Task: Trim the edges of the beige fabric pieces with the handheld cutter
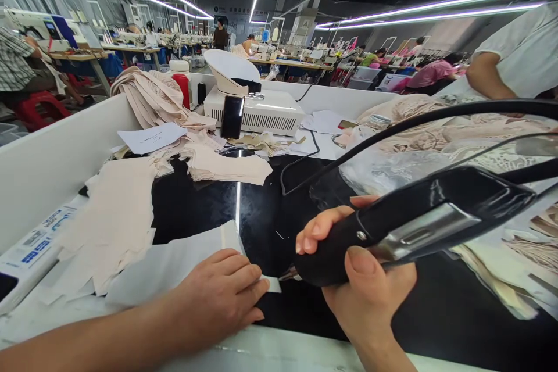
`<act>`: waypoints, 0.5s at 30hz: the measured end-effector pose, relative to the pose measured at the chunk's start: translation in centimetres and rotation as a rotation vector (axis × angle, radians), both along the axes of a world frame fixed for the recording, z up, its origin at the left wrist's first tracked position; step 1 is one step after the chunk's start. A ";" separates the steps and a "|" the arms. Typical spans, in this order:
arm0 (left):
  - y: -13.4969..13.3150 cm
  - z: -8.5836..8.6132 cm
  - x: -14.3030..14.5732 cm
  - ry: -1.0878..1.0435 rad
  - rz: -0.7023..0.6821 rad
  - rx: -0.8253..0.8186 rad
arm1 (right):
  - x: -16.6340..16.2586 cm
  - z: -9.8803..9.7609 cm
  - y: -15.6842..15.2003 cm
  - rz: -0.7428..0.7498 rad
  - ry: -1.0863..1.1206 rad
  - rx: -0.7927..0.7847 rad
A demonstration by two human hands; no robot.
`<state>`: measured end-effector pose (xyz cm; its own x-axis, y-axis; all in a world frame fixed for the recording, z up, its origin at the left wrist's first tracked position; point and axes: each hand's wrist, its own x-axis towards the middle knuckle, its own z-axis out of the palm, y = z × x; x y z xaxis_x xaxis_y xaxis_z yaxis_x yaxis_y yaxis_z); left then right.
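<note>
My right hand (361, 279) is wrapped round a black corded hand tool (418, 215), whose tip points down at the black glass worktop (279, 215). My left hand (222, 293) lies flat, fingers together, pressing on a pale sheet of fabric (174, 261) at its right edge, right beside the tool's tip. The tool's black cable (436, 116) arcs up and off to the right.
Stacks of beige cut fabric pieces (117, 215) lie left and behind. A white machine (257, 110) with a black phone (232, 117) leaning on it stands at the back. Lace fabric in plastic (436, 139) piles right, by another person's arm (483, 78). White walls (56, 157) border the table.
</note>
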<state>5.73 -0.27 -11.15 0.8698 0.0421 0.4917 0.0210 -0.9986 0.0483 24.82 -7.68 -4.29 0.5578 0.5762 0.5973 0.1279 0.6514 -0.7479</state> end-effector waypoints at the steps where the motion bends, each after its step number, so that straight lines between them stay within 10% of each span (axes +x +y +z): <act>1: 0.0 0.0 0.0 -0.010 -0.001 0.002 | 0.0 0.0 0.0 0.004 -0.001 0.005; 15: 0.1 -0.2 0.0 0.050 0.005 0.018 | -0.2 0.0 0.0 -0.026 -0.015 -0.032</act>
<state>5.77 -0.20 -11.34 0.8930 0.0383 0.4483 0.0282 -0.9992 0.0291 24.59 -7.66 -4.26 0.5638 0.5805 0.5875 0.1562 0.6235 -0.7661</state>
